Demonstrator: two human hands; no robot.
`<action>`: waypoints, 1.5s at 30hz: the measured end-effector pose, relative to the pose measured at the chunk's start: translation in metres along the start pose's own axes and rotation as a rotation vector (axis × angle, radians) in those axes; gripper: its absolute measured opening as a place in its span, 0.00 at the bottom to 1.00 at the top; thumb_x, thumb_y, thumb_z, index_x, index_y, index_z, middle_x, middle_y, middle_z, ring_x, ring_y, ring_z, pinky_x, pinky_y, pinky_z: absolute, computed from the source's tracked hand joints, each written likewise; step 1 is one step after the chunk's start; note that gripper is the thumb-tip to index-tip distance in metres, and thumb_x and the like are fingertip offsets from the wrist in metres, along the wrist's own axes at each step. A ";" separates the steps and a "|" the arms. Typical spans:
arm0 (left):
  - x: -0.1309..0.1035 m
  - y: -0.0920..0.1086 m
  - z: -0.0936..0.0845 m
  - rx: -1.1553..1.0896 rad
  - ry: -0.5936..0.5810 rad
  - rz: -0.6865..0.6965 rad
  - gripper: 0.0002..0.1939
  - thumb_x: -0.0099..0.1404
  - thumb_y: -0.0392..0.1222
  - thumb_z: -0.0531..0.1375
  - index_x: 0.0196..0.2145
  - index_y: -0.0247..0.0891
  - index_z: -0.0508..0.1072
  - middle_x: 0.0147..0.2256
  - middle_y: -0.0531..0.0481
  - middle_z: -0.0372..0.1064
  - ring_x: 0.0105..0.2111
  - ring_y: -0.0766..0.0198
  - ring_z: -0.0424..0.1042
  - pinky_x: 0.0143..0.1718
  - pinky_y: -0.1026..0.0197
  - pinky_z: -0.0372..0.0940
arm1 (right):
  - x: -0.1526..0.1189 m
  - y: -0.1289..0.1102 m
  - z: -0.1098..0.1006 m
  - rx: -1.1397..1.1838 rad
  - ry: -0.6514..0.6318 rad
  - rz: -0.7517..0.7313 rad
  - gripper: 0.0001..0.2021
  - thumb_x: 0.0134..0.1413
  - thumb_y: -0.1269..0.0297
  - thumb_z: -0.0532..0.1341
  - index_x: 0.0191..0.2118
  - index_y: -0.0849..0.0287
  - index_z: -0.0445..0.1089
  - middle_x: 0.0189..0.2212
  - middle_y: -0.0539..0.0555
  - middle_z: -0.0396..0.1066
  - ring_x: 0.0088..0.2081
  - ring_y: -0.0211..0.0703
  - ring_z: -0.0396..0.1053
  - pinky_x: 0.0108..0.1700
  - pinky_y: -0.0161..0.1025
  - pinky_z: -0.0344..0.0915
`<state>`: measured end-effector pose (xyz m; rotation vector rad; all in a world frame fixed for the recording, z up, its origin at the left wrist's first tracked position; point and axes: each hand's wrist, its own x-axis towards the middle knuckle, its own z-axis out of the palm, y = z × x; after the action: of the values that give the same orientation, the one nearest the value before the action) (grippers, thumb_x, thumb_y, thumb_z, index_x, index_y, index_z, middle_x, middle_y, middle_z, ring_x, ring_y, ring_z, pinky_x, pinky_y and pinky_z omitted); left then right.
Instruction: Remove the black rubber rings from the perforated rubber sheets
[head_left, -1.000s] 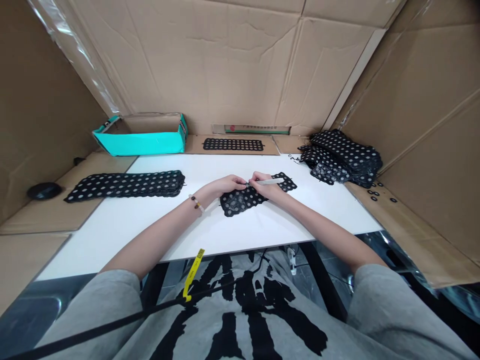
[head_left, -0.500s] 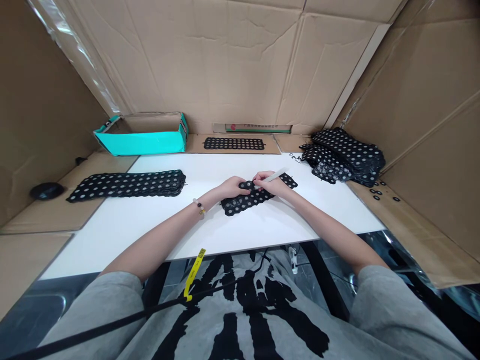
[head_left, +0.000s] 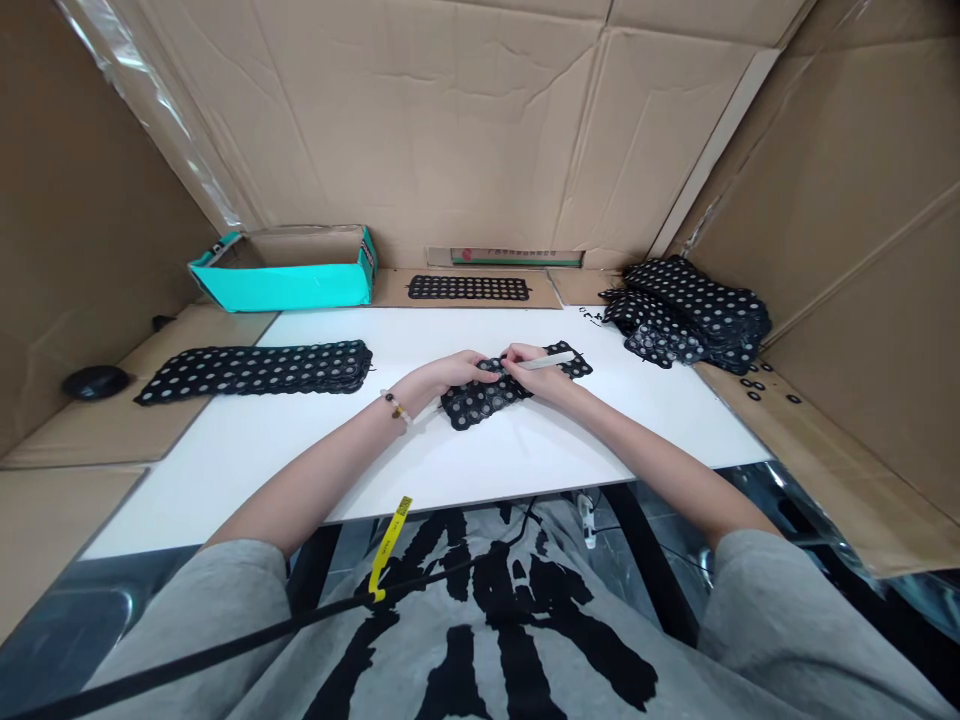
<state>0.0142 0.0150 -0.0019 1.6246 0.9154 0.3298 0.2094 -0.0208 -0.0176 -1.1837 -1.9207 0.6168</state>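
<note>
A black sheet with pale round dots [head_left: 480, 402] lies slanted on the white table top, under both hands. My left hand [head_left: 463, 369] grips the sheet's upper edge between thumb and fingers. Right beside it, my right hand [head_left: 531, 372] is closed round a white pen-like tool [head_left: 547, 361], whose tip end is hidden by the fingers at the sheet. A neat stack of similar dotted sheets [head_left: 255, 371] lies to the left. At the right back is a looser pile of dotted sheets [head_left: 697, 305].
A turquoise open box [head_left: 285, 287] stands at the back left. A black perforated strip [head_left: 469, 288] lies at the back on cardboard. Small black rings [head_left: 752, 383] lie at the right; a black round object [head_left: 95, 382] sits far left. Cardboard walls [head_left: 420, 120] surround the table.
The white tool has tilted flatter, and my right hand has shifted slightly left. My left hand has moved slightly left, still on the sheet.
</note>
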 end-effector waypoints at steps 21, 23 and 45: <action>0.010 -0.013 0.008 0.228 0.227 0.164 0.16 0.51 0.52 0.62 0.28 0.35 0.74 0.27 0.52 0.71 0.29 0.63 0.66 0.32 0.61 0.57 | 0.004 0.016 -0.004 0.179 -0.060 0.220 0.13 0.55 0.53 0.57 0.28 0.56 0.65 0.14 0.45 0.64 0.17 0.37 0.61 0.23 0.35 0.57; 0.008 -0.012 0.009 0.172 0.223 0.150 0.16 0.50 0.53 0.63 0.28 0.36 0.74 0.26 0.52 0.70 0.28 0.63 0.65 0.31 0.61 0.57 | 0.003 0.014 -0.005 0.174 -0.064 0.217 0.13 0.55 0.52 0.57 0.28 0.56 0.64 0.14 0.45 0.64 0.17 0.37 0.61 0.24 0.35 0.58; 0.004 -0.006 0.004 -0.083 0.093 0.011 0.19 0.44 0.54 0.69 0.27 0.36 0.74 0.23 0.53 0.70 0.25 0.64 0.65 0.30 0.61 0.58 | -0.003 -0.004 -0.004 -0.021 -0.023 0.146 0.11 0.55 0.57 0.56 0.25 0.56 0.62 0.16 0.46 0.66 0.23 0.39 0.65 0.30 0.36 0.58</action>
<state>0.0174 0.0150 -0.0098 1.5492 0.9507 0.4483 0.2116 -0.0250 -0.0136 -1.3440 -1.8753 0.6915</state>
